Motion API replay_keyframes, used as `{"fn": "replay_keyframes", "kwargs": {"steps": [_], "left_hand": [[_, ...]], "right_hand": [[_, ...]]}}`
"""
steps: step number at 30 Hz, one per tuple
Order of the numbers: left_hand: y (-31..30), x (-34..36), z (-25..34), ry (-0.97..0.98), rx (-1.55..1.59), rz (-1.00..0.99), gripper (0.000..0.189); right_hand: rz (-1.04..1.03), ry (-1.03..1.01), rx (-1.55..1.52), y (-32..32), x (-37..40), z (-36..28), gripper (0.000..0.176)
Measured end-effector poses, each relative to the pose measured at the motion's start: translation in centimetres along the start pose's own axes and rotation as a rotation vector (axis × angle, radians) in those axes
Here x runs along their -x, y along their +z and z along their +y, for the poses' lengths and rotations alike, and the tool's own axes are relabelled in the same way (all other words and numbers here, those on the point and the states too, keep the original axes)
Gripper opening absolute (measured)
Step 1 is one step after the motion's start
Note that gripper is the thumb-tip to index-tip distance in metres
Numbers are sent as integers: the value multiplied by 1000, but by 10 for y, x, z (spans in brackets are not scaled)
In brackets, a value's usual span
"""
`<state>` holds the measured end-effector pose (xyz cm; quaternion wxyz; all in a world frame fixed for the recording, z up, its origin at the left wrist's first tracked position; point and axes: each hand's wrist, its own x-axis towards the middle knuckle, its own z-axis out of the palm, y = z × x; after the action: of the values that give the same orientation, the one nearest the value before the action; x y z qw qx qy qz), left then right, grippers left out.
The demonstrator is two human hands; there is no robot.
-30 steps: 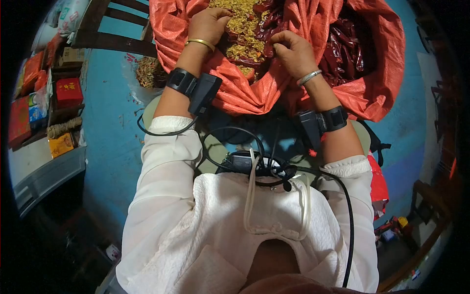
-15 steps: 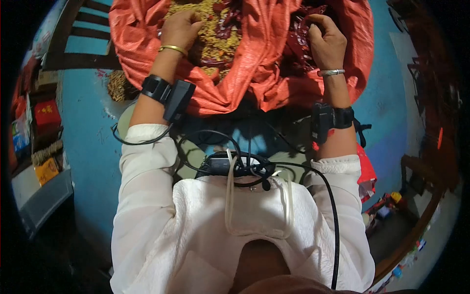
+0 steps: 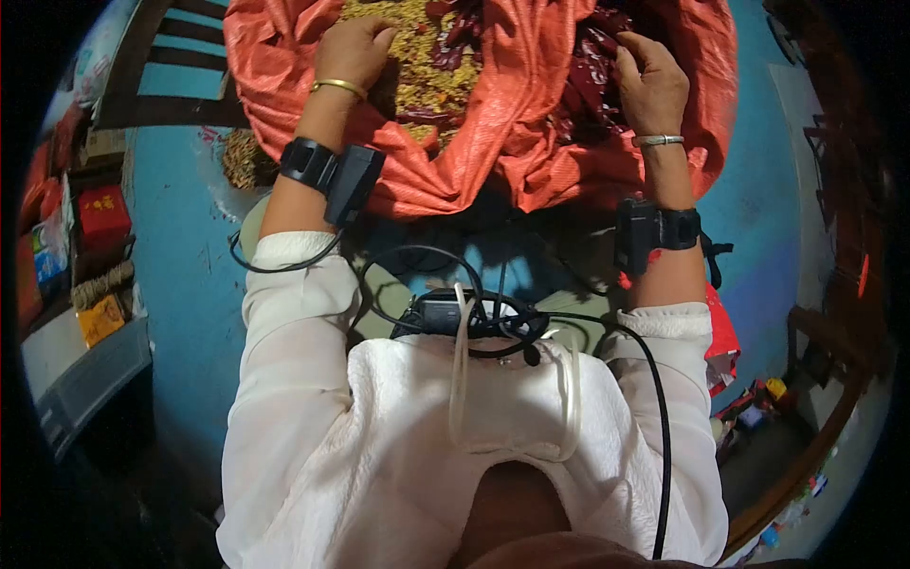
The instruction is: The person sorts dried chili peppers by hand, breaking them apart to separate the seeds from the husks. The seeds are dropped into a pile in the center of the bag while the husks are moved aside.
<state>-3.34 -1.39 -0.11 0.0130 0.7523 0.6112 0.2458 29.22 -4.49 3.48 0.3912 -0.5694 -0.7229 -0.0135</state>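
Observation:
A red woven sack (image 3: 531,104) is gathered into two open mouths. Yellow seeds (image 3: 417,71) mixed with some dark red dried chillies (image 3: 455,43) fill the left one; the right one holds darker, glossy dried chillies (image 3: 592,81). My left hand (image 3: 355,52), above the seeds at the left rim, has its fingers curled under, and whatever they hold is hidden. Over the chillies on the right is my right hand (image 3: 654,85), fingers bent downward and thumb near the index finger; I cannot make out what is in it.
A wooden chair (image 3: 161,76) stands at upper left, with a clear plastic bag of brown pieces (image 3: 248,159) beside it on the blue floor (image 3: 185,284). Boxes and packets line the left side, including a red box (image 3: 102,216). A black cable (image 3: 654,417) hangs across my front.
The whole view has shifted slightly, so sack and arms appear a little further right. Both hands stay over the same sack mouths with nearly the same finger shape.

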Motion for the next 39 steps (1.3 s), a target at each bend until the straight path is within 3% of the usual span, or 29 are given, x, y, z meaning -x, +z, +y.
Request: {"fn": "replay_keyframes", "kwargs": {"steps": [4,11,16,18,21,27,34,37,39], "left_hand": [[-2,6,-8,-52,9,-73,18],[-17,22,-9,-81,-91,-191,17],[-24,29,-19,9,-68,-170,15],[-27,29,-20,140,-196,-335,12],[-26,37,-24,273,-160,-238,11],[-30,39,-12,223,-133,-215,13],[-30,40,-8,155,-133,-215,15],[-28,37,-5,88,-108,-179,16],[-25,35,-2,67,-67,-164,17]], "right_hand": [[106,-253,-165,19,1,-53,16],[-141,-268,-314,77,16,-96,15],[-346,-199,-245,114,23,-91,16],[-443,-187,-188,124,24,-92,20],[-453,-180,-110,136,23,-99,21],[-356,-132,-102,167,20,-108,18],[-392,-165,-15,178,17,-106,13],[-370,-145,-134,169,12,-105,14],[-468,133,-339,159,10,-105,17]]}}
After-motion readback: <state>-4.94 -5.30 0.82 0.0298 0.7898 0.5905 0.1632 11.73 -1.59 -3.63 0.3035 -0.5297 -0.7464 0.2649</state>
